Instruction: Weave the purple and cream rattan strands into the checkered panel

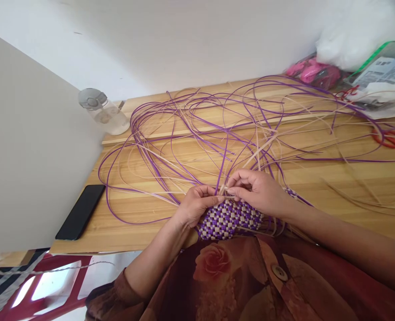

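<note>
A woven piece (229,218) in a purple and beige check lies at the table's front edge, close against my body. My left hand (197,203) is closed at its upper left edge, with thumb and finger pinching the weaving beside an upright purple strip (221,167). Just to the right, my right hand (254,189) pinches a beige strip (224,189) at the same edge. The two hands' fingertips are nearly touching. Long loose purple and beige strips (147,156) fan out from the piece. Its lower part is partly hidden by my hands and clothing.
A wooden table (318,187) carries the tangled strips. A black phone (81,212) lies at the left edge, and a clear bottle (108,116) with a grey lid stands behind it. Red-handled scissors (391,139), a bag with pink items (314,71) and papers (388,73) sit at the right.
</note>
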`<state>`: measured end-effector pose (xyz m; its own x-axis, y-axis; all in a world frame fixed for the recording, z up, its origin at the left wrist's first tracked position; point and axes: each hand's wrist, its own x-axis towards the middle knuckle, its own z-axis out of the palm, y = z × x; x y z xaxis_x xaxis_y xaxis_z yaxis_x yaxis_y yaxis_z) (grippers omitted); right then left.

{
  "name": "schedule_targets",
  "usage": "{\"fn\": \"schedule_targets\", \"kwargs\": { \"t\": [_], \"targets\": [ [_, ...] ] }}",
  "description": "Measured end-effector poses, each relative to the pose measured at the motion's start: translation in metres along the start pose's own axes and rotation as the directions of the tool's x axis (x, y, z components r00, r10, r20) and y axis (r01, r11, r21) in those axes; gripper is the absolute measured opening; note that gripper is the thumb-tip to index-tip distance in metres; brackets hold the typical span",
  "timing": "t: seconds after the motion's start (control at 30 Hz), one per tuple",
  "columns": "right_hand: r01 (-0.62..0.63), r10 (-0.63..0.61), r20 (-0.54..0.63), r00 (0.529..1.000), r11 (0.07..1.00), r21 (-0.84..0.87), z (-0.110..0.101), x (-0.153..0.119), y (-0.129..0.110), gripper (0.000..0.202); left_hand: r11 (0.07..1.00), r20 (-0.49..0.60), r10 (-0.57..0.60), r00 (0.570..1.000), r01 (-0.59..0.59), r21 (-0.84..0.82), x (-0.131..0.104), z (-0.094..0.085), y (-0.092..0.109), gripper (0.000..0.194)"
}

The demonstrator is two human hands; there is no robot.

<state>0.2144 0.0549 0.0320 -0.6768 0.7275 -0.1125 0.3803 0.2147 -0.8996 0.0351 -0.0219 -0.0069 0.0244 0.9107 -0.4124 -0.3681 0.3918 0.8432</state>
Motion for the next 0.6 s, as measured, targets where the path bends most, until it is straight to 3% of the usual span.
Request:
{"fn": "schedule_targets", "kwargs": {
  "t": [0.1,0.2,0.4,0.43,0.5,0.57,0.6],
  "targets": [
    [-0.001,0.002,0.015,1.000,0.999,-0.034,0.001,0.003,0.000,0.018,1.000,0.007,0.018,1.000,-0.018,-0.011,0.001,0.001,-0.001,0.027],
    [0.083,-0.083,0.009,0.997,0.981,-0.175,0.002,0.007,-0.006,0.019,0.999,0.006,0.037,0.999,-0.037,-0.003,0.002,0.000,-0.001,0.027],
    [0.258,-0.284,0.047,0.958,0.774,-0.579,0.011,-0.001,-0.025,0.014,0.995,-0.025,0.074,0.997,-0.072,0.071,0.003,0.001,0.000,0.024],
    [0.277,-0.307,0.047,0.950,0.767,-0.579,0.012,-0.003,-0.030,0.014,0.994,-0.030,0.082,0.996,-0.079,0.080,0.003,0.002,0.000,0.023],
    [0.280,-0.258,0.112,0.960,0.837,-0.470,0.004,-0.004,-0.044,0.015,0.994,-0.034,0.081,0.996,-0.078,0.083,0.003,0.003,0.001,0.022],
    [0.246,-0.189,0.203,0.961,0.920,-0.304,-0.021,-0.001,-0.062,0.021,0.994,-0.045,0.065,0.997,-0.061,0.087,0.003,0.004,0.002,0.023],
    [0.255,-0.211,0.177,0.961,0.924,-0.284,-0.039,0.002,-0.072,0.027,0.995,-0.053,0.053,0.997,-0.048,0.092,0.003,0.005,0.001,0.023]
  ]
}}
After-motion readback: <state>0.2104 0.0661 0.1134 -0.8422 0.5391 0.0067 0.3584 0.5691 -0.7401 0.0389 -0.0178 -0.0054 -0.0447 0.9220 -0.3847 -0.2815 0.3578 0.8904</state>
